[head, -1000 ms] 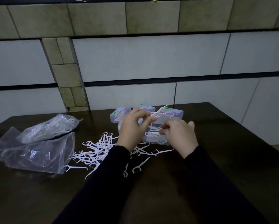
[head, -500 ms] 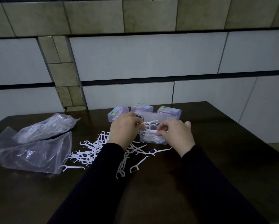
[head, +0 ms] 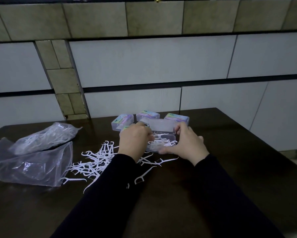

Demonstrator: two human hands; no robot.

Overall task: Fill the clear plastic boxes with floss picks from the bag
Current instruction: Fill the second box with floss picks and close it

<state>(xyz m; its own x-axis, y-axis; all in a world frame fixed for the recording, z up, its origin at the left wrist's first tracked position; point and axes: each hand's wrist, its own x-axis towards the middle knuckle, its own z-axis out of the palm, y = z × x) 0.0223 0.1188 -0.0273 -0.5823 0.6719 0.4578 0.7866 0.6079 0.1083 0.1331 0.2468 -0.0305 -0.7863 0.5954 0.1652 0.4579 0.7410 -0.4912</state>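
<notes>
An open clear plastic box (head: 162,129) sits on the dark table between my hands, lid raised, with white floss picks (head: 163,143) inside. My left hand (head: 135,140) is at its left side, fingers curled down onto the picks in the box. My right hand (head: 187,143) curls round the box's right end, thumb along the front edge. A heap of loose floss picks (head: 94,160) lies left of my left arm. Three closed boxes with coloured labels (head: 147,116) stand behind.
Two clear plastic bags lie at the left: a flat one (head: 32,165) and a bunched one with picks inside (head: 46,137). Single picks (head: 144,174) lie in front of the box. A tiled wall (head: 144,66) runs behind the table (head: 230,169).
My left hand brought a bunch of picks down from above the box into it. My right hand shifted to the box's right end. The lid now stands up in view.
</notes>
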